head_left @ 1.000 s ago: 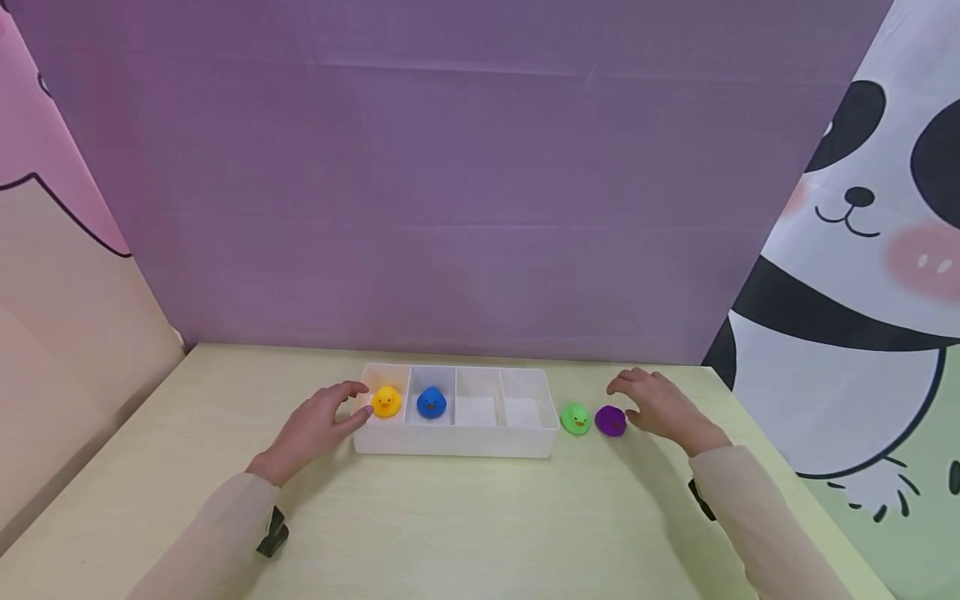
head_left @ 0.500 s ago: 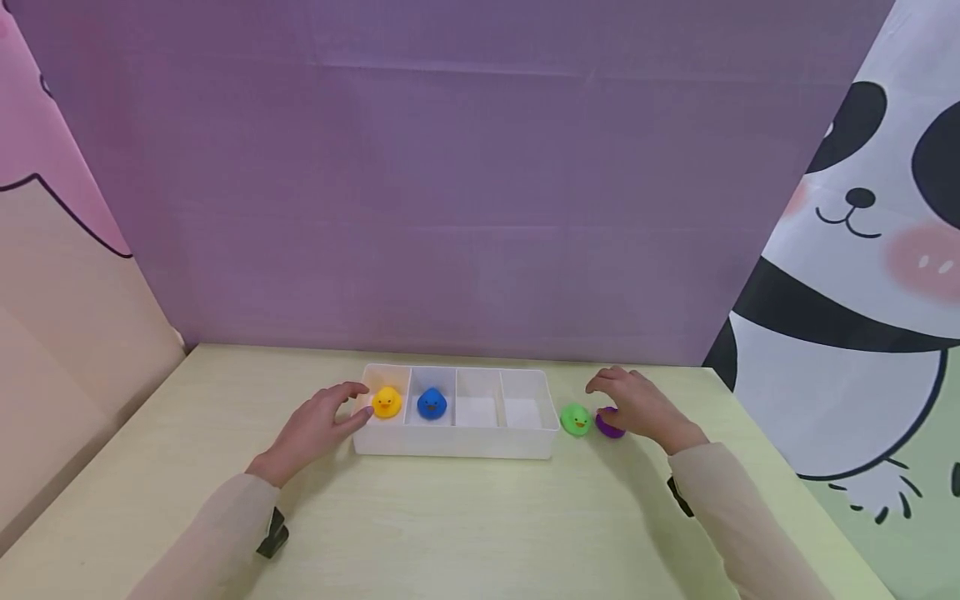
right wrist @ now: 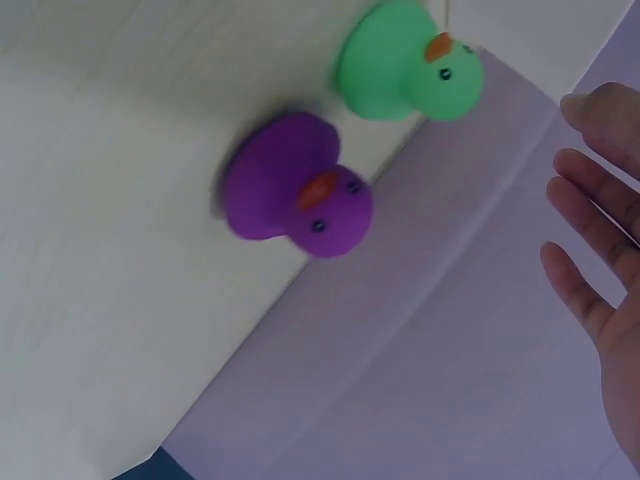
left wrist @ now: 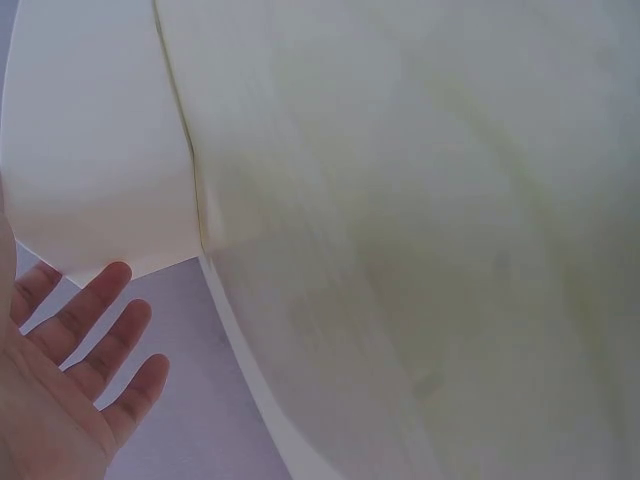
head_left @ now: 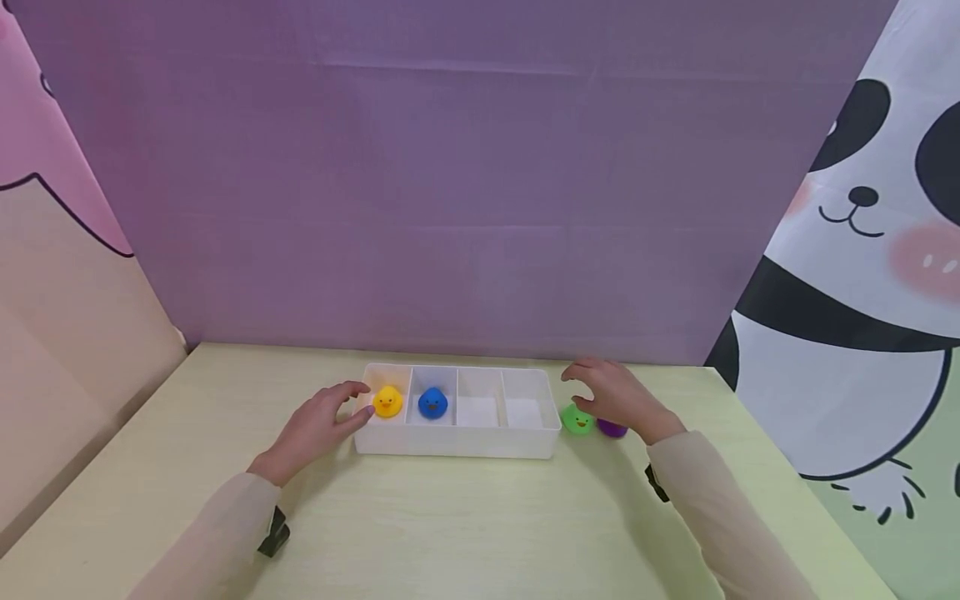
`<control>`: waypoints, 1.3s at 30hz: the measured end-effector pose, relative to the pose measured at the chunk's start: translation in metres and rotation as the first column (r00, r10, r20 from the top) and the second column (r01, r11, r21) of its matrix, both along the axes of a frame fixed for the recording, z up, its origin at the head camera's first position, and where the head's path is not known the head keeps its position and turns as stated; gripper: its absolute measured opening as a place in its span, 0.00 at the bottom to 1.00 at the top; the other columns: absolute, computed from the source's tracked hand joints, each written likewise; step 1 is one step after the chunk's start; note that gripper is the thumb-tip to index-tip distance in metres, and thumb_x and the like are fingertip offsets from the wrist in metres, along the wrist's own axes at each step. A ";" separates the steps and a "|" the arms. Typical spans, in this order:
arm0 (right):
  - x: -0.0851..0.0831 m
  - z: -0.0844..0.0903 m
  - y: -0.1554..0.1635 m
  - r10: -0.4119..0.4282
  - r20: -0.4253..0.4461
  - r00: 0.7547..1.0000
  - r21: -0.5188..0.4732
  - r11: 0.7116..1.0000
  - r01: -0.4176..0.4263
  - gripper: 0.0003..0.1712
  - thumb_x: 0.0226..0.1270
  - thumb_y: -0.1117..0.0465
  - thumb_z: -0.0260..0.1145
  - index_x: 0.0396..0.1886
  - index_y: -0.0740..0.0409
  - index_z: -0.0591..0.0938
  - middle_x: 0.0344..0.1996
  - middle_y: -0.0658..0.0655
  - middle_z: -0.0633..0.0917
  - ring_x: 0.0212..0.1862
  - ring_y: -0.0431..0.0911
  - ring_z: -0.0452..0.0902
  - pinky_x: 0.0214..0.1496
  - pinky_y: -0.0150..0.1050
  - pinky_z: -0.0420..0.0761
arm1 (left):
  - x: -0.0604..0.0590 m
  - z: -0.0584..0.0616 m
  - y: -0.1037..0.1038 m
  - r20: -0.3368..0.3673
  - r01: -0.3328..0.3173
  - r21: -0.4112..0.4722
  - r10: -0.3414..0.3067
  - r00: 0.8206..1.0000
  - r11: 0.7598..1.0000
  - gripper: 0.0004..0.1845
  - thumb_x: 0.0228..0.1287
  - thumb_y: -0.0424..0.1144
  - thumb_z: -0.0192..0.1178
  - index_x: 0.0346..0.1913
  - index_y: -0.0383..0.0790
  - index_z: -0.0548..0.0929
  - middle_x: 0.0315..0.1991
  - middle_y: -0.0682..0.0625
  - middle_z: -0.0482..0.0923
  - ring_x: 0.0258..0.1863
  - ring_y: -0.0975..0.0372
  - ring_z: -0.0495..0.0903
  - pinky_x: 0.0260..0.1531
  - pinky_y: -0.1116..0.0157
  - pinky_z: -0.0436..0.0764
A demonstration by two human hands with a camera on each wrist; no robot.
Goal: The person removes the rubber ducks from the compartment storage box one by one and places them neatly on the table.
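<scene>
While both hands hover open: four ducks, two in one tray.

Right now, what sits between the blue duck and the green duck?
Two empty tray compartments and the tray's right end wall lie between the blue duck and the green duck, as the head view shows.

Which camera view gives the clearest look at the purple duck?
The right wrist view: the purple duck shows whole, with its orange beak and eyes, beside the green duck. In the head view only a purple sliver peeks from under the right hand. The left wrist view shows none of it.
</scene>
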State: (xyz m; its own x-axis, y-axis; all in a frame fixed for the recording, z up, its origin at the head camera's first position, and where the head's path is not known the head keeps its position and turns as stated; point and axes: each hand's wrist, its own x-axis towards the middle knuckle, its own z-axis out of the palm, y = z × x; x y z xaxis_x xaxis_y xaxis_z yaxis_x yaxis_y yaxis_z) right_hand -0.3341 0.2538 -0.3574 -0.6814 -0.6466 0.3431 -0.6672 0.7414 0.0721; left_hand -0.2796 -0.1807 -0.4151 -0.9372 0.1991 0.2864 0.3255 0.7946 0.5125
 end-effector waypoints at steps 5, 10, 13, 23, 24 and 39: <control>0.002 0.004 -0.014 0.042 -0.013 0.999 0.005 0.999 -0.042 0.17 0.46 0.64 0.71 0.40 0.59 0.82 0.39 0.53 0.83 0.42 0.50 0.79 0.46 0.46 0.78 | -0.001 0.000 0.001 0.011 -0.002 0.000 0.002 1.000 1.000 0.24 0.61 0.54 0.55 0.57 0.48 0.73 0.53 0.46 0.75 0.51 0.51 0.73 0.50 0.49 0.73; 0.004 0.004 -0.028 0.062 -0.016 0.998 0.007 0.998 -0.062 0.16 0.47 0.64 0.71 0.40 0.58 0.82 0.39 0.52 0.83 0.43 0.50 0.79 0.48 0.47 0.77 | -0.002 -0.002 0.000 0.009 0.000 -0.005 0.000 1.000 1.000 0.24 0.62 0.54 0.55 0.57 0.48 0.72 0.53 0.47 0.75 0.51 0.51 0.73 0.51 0.49 0.73; 0.003 0.002 -0.036 0.081 -0.023 0.996 0.002 0.997 -0.081 0.16 0.48 0.63 0.70 0.40 0.57 0.82 0.39 0.51 0.83 0.43 0.48 0.78 0.48 0.46 0.76 | -0.003 -0.003 0.000 0.008 -0.002 -0.003 0.002 1.000 1.000 0.24 0.61 0.54 0.55 0.57 0.48 0.72 0.53 0.47 0.75 0.51 0.51 0.73 0.50 0.49 0.74; 0.005 0.002 -0.066 0.124 -0.030 0.992 0.014 0.992 -0.123 0.14 0.51 0.62 0.69 0.40 0.55 0.81 0.39 0.50 0.82 0.46 0.48 0.77 0.52 0.47 0.73 | -0.001 -0.002 0.001 0.002 -0.012 -0.011 0.012 1.000 1.000 0.23 0.61 0.54 0.55 0.57 0.47 0.73 0.52 0.46 0.76 0.50 0.51 0.74 0.49 0.49 0.74; 0.005 0.002 -0.069 0.131 -0.031 0.991 0.021 0.991 -0.130 0.14 0.51 0.62 0.68 0.40 0.55 0.81 0.39 0.49 0.82 0.46 0.48 0.77 0.52 0.47 0.73 | -0.001 -0.002 0.001 0.002 -0.011 -0.011 0.011 1.000 1.000 0.23 0.61 0.54 0.55 0.57 0.47 0.73 0.52 0.46 0.76 0.50 0.51 0.74 0.49 0.49 0.74; 0.003 0.007 -0.118 0.196 -0.029 0.980 0.093 0.977 -0.193 0.14 0.54 0.60 0.67 0.42 0.53 0.80 0.40 0.48 0.81 0.48 0.46 0.75 0.57 0.44 0.72 | 0.000 -0.001 0.000 0.001 -0.002 0.002 0.002 1.000 1.000 0.23 0.62 0.53 0.55 0.57 0.47 0.73 0.52 0.46 0.75 0.50 0.50 0.73 0.49 0.48 0.73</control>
